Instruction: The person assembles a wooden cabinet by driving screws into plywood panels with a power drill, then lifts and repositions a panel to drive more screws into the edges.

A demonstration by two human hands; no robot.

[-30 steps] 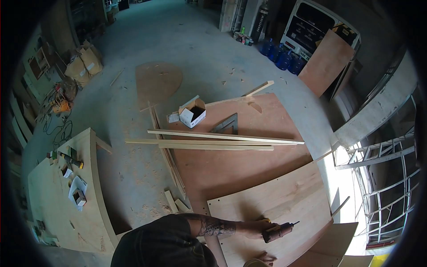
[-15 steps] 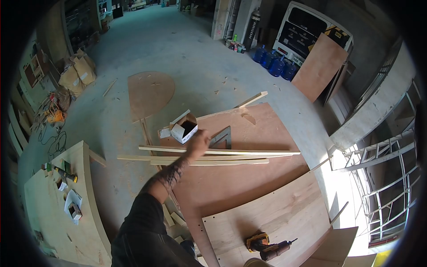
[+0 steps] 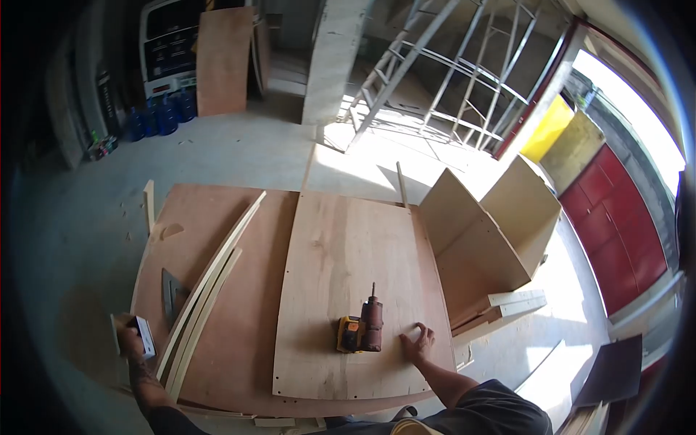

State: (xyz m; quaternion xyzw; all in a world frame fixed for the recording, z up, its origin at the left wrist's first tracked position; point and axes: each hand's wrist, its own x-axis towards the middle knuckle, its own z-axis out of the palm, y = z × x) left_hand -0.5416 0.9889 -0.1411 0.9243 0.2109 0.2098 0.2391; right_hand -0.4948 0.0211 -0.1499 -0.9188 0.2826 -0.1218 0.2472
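My left hand [image 3: 131,344] is at the small white box [image 3: 145,336] on the left of the reddish plywood sheet [image 3: 243,319]; its fingers are inside or behind the box and hidden. On the pale plywood panel [image 3: 319,290] my right hand [image 3: 418,344] rests with bent fingers apart, holding nothing. Just left of it a drill [image 3: 371,326] with a yellow and black battery points away from me. Long thin wood strips [image 3: 210,301] lie between the box and the panel. A grey metal square [image 3: 171,293] is beside them.
An open plywood box frame [image 3: 471,246] stands right of the panel, with stacked boards [image 3: 500,312] below it. Farther off are a metal scaffold [image 3: 435,72], a concrete pillar [image 3: 332,65], blue water jugs [image 3: 167,116] and a leaning brown board [image 3: 223,65].
The view has swung to the right. My left hand, earlier beside the white box near the metal square, is now at the box opening. My right hand has come into view on the panel.
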